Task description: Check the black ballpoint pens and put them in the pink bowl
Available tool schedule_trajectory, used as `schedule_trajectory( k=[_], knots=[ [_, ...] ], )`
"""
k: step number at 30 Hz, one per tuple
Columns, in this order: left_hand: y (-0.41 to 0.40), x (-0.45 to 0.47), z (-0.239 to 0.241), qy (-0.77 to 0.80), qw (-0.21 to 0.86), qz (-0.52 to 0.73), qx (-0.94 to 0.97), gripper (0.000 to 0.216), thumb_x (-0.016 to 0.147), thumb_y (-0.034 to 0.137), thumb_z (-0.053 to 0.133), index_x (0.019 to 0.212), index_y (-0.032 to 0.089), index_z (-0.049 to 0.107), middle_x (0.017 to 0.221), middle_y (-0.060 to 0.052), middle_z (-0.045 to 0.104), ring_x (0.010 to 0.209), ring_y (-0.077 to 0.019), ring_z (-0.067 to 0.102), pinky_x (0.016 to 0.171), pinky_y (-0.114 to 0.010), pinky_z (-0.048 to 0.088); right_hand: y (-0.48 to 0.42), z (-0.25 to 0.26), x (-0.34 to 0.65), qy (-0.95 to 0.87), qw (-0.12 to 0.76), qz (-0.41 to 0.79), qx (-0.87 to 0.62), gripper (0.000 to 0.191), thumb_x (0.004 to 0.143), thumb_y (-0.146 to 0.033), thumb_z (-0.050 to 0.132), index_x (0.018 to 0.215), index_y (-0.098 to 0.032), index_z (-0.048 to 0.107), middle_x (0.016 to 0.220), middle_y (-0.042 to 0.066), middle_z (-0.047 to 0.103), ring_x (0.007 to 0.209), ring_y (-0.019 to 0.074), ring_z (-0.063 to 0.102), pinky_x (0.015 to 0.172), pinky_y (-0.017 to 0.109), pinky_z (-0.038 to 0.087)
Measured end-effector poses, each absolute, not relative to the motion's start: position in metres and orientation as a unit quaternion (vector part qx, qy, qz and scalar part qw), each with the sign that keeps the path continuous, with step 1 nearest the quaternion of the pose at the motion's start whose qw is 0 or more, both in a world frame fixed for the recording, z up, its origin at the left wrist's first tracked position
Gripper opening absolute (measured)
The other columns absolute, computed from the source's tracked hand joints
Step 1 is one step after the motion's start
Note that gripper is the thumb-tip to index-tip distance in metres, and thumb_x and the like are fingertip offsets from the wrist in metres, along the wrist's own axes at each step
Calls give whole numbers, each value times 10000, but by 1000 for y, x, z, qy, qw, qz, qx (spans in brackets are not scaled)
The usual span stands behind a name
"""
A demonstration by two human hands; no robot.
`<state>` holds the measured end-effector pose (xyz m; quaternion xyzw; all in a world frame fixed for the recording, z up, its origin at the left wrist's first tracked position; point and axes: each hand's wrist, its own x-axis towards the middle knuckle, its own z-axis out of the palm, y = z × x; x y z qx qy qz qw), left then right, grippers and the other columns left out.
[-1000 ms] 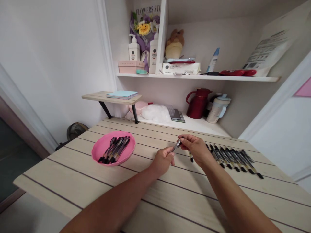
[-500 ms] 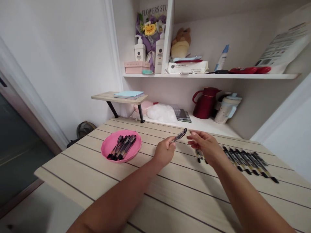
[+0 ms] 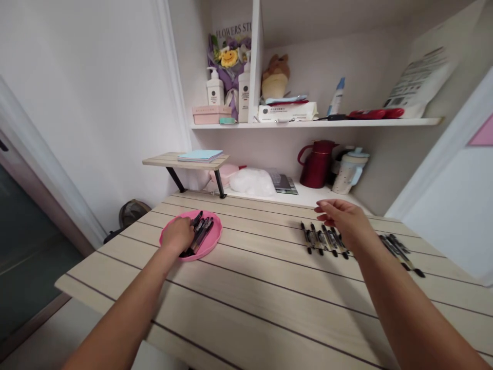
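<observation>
In the pink scalloped dish, several black-capped pens lie side by side. My left hand reaches into this dish from above. Its fingers are closed about one pen, which sticks up at the fingertips; part of the grip is hidden. My right hand hovers over the far right part of the table, fingers slightly apart and holding nothing I can see. Below it a row of pens lies on the tabletop, and more pens lie to the right, partly hidden by my forearm.
The slatted wooden table carries everything. A small raised stand with blue paper is at the back left. Behind the table are a white plastic bag, a red jug and a tumbler, beneath a shelf.
My left hand has moved left, from near my right hand, where it held a pen, into the pink dish. My right hand has shifted slightly right, and more of the pen row shows.
</observation>
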<state>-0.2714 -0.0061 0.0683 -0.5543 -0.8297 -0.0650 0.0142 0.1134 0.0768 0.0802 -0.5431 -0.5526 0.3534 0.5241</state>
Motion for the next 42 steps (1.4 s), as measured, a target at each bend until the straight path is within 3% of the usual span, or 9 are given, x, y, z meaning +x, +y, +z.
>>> schedule_trajectory(
  k=[6,11,15,17,18,26,30,33,42],
  knots=[
    [-5,-269,65,-825,11,-47,-563,264,743,285,443,880,154,628,930,-145,647,825,-260,591,641,-304,397,71,49,105,-704,171,54,-688,262,723,-383,507,653,-164,633,710,124,665,702,251,623,586,323,422],
    [1,-223,79,-748,-22,-196,-634,240,778,303,431,828,161,618,962,-121,624,881,-227,556,734,-308,392,49,25,84,-724,50,-28,-687,265,784,-260,446,837,-103,654,902,205,656,815,289,626,659,367,439],
    [12,-145,66,-586,-379,-349,-625,109,711,206,548,800,170,601,812,-45,631,754,-145,555,688,-256,412,38,21,72,-727,42,-31,-685,263,781,-138,402,832,-102,657,894,201,659,804,262,632,677,348,434],
    [20,-107,52,-535,-590,-384,-468,211,657,226,635,840,148,564,706,-31,605,616,-120,539,601,-251,418,33,22,66,-720,57,-18,-691,261,784,-180,411,827,-111,659,868,190,664,788,249,631,661,325,427],
    [25,-92,45,-527,-617,-383,-442,249,648,251,653,842,137,545,670,-28,590,576,-111,531,576,-251,422,31,23,63,-717,69,-4,-694,264,786,-220,419,820,-118,660,852,182,667,778,243,630,644,311,421],
    [62,-48,10,-506,-671,-430,-329,112,779,248,492,806,152,441,537,36,466,424,-71,451,455,-205,378,24,29,69,-742,201,166,-618,357,821,-392,377,644,-193,613,624,38,653,569,139,576,503,220,324],
    [63,-55,5,-483,-684,-457,-300,159,754,275,519,853,169,452,523,66,410,381,-38,385,392,-146,269,49,37,105,-673,262,81,-687,234,802,-301,409,781,-178,607,712,49,663,647,149,591,548,219,341],
    [61,-56,4,-464,-694,-466,-294,214,752,307,512,917,180,466,536,72,405,352,-14,303,368,-134,171,63,34,118,-655,216,23,-724,173,769,-249,456,776,-173,612,745,74,670,733,182,608,587,231,354],
    [56,-55,2,-368,-724,-493,-314,439,721,449,538,1082,216,451,540,83,400,348,-9,232,372,-144,98,62,5,90,-658,77,-22,-749,225,810,-238,420,822,-119,611,881,175,660,797,244,630,661,311,418]
  ],
)
